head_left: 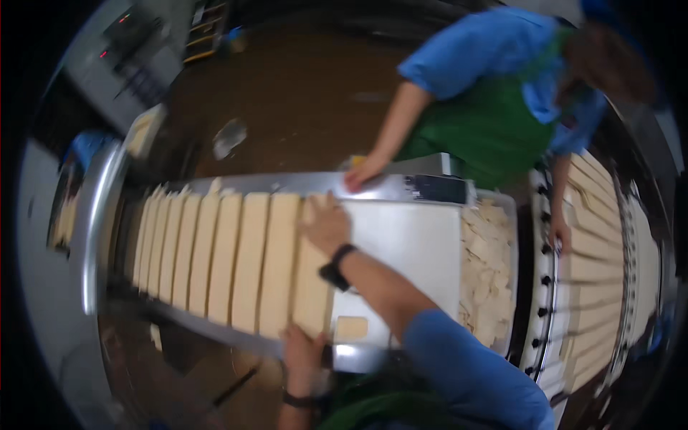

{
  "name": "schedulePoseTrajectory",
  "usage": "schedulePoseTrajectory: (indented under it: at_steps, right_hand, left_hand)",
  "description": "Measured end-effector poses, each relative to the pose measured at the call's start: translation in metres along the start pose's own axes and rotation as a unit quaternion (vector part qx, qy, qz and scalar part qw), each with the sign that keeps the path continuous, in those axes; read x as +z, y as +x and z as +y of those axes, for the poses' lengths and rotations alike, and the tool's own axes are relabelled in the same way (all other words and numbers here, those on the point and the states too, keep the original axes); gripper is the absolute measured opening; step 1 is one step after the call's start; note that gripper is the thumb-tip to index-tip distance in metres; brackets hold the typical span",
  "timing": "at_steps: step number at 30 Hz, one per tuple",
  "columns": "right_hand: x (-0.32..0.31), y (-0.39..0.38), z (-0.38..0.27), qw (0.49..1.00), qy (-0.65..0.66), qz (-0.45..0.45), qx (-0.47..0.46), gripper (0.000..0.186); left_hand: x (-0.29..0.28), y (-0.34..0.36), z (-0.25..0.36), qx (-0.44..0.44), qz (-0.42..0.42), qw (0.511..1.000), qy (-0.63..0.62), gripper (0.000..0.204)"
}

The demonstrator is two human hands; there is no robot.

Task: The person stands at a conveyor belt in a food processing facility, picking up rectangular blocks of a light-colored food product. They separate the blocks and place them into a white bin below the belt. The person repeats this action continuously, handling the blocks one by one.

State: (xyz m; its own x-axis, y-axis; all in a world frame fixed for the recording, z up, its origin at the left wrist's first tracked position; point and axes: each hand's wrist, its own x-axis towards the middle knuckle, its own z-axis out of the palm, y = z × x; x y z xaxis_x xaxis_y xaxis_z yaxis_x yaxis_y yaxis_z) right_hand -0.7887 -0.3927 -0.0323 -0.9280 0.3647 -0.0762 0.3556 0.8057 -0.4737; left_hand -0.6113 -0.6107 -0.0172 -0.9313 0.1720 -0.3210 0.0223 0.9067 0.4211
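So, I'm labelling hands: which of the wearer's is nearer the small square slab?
Left: the left hand is just left of the small slab; the right hand is farther off, beyond it.

At two o'clock a co-worker (494, 107) stands in a blue shirt (466, 57) and green apron (462, 140). Between three and four o'clock sit a bin (514, 251) of pale scraps (487, 269) and, farther out, a machine (536, 294) edged with black knobs (542, 312). Crumpled clear plastic (229, 138) lies at ten o'clock on the brown floor (308, 115), short of a grey cabinet (100, 89); a yellow-barred rack (206, 32) stands near eleven.
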Motion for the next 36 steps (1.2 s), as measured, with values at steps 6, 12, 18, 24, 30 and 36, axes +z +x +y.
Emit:
schedulePoseTrajectory:
  at_steps: [6,12,18,24,30,36]
  right_hand:
    - [-0.027,-0.017,0.022,0.975,-0.023,0.0,0.22,0.063]
    - [-0.144,-0.105,0.138,0.919,0.05,0.093,0.38,0.081]
    - [-0.19,-0.255,0.262,0.801,0.233,0.34,0.435,0.078]
    - [-0.271,-0.479,0.341,0.703,0.071,0.551,0.445,0.065]
    - [-0.295,-0.699,0.412,0.601,0.154,0.47,0.627,0.067]
    - [-0.3,-0.748,0.445,0.703,0.08,0.267,0.654,0.066]
  left_hand:
    - [0.011,0.015,0.01,0.049,-0.04,0.998,-0.017,0.074]
    - [0.044,0.005,0.069,0.255,-0.132,0.956,-0.061,0.082]
    - [0.093,-0.043,0.172,0.37,-0.077,0.924,-0.064,0.075]
    - [0.122,-0.129,0.27,0.669,-0.056,0.741,-0.009,0.068]
    - [0.193,-0.24,0.292,0.925,-0.037,0.376,-0.05,0.059]
    - [0.208,-0.328,0.333,0.93,-0.313,0.121,-0.147,0.039]
